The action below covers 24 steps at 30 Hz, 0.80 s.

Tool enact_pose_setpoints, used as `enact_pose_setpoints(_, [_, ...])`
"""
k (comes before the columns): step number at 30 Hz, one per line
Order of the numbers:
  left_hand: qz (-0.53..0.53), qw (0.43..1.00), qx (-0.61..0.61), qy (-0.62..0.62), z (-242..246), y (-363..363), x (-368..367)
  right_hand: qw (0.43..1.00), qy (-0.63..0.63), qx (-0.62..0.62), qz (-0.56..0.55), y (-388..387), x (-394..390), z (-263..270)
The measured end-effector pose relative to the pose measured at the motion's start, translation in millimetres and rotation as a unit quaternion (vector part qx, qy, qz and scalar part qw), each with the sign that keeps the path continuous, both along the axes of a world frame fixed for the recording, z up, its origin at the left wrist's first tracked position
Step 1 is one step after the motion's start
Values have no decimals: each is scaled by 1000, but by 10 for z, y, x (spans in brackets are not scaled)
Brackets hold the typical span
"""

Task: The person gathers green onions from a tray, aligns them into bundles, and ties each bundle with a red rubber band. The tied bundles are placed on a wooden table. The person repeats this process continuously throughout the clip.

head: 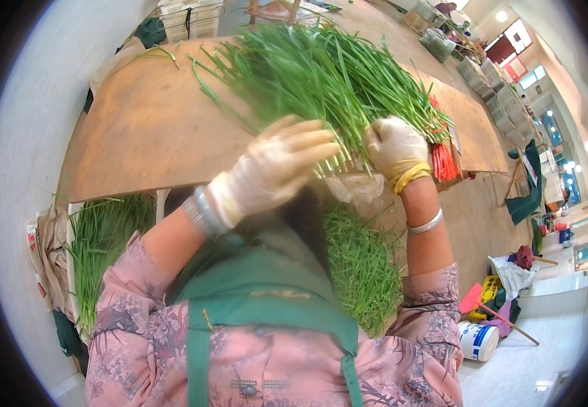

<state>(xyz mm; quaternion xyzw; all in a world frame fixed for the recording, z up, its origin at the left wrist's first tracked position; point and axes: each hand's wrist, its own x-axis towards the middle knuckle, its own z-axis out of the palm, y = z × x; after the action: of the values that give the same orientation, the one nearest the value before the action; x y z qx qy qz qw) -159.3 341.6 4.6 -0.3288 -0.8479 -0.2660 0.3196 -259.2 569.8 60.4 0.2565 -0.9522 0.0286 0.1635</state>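
My left hand (pixel 286 157), in a pale thin glove, lies with long fingers across the cut stem ends of green Chinese chives (pixel 319 71). It is blurred, and its thumb and palm side are hidden, so a grip cannot be made out. Close on its right, my gloved right hand (pixel 395 145) is curled into a fist around a few chive stems, whose ends poke out below it. The leaves fan away from me over a wooden board (pixel 146 127). Red ties (pixel 444 162) hang at the board's near right edge, beside bundled stems.
Loose chives (pixel 113 244) fill a container at lower left; a heap of green trimmings (pixel 362 264) lies below, right of my green apron (pixel 258 290). White plastic crates (pixel 192 23) stand beyond the board. A white bucket (pixel 478 341) and a red-headed broom (pixel 472 299) are at right.
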Motion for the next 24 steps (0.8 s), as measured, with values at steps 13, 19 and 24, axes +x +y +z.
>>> enact_pose_setpoints(13, [-44, 985, 51, -157, -362, -9, 214, 655, -418, -622, 95, 427, 1353, -25])
enact_pose_setpoints(19, [-184, 543, 557, -601, -532, 58, 863, 658, -524, -538, 47, 35, 1879, -896])
enact_pose_setpoints(24, [-163, 565, 538, -604, -500, 171, 944, 667, -527, -524, 46, 70, 1956, -1048])
